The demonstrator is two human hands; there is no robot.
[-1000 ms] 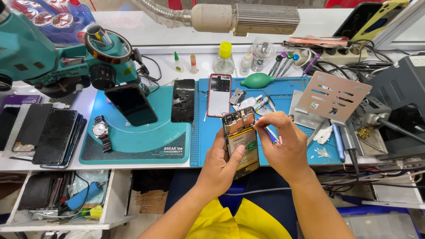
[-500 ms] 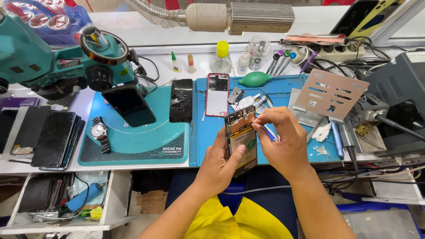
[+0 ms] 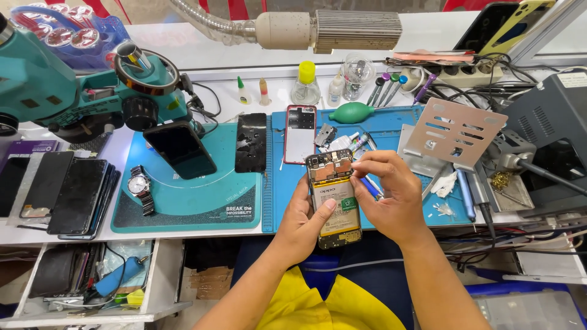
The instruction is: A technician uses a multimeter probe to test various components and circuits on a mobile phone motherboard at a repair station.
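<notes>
My left hand (image 3: 304, 221) grips an opened phone (image 3: 333, 198) with its back off, so the battery and circuit board show. It holds the phone upright over the near edge of the blue work mat (image 3: 391, 125). The fingers of my right hand (image 3: 386, 197) pinch at the phone's upper right corner, by the board. I cannot make out anything between those fingertips. A blue-handled tool (image 3: 370, 187) lies on the mat just under that hand.
A teal microscope (image 3: 79, 98) stands at the left over a teal mat (image 3: 183, 201) with a dark phone (image 3: 180, 148), a cracked screen (image 3: 251, 142) and a wristwatch (image 3: 142, 188). A red-framed phone (image 3: 300, 134), a metal stand (image 3: 453, 132), bottles and stacked phones (image 3: 61, 189) are nearby.
Both hands and the phone have shifted slightly toward me. My right fingers have moved from the phone's right side up to its top right corner.
</notes>
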